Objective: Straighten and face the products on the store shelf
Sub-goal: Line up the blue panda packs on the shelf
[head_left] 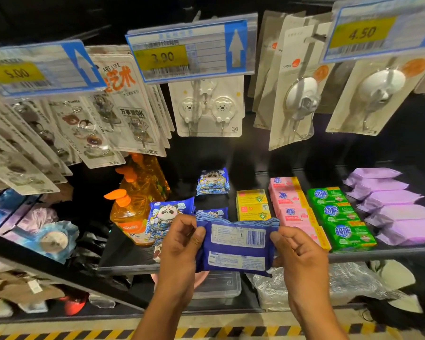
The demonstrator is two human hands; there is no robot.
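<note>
A blue wipes pack (236, 249) is held up in front of the black shelf (378, 255), its back with the barcode facing me. My left hand (179, 244) pinches its left end and my right hand (297, 251) pinches its right end. Behind it on the shelf, one panda-print blue pack (167, 212) stands upright at the left. Another panda-print pack (212, 213) lies partly hidden behind the held one. A third panda-print pack (212, 181) sits further back.
Orange pump bottles (130, 212) stand left of the packs. Yellow (252, 204), pink (292, 207) and green (339, 214) soap boxes and purple packs (393, 207) lie in rows to the right. Carded hooks (207, 106) and price tags (189, 50) hang above.
</note>
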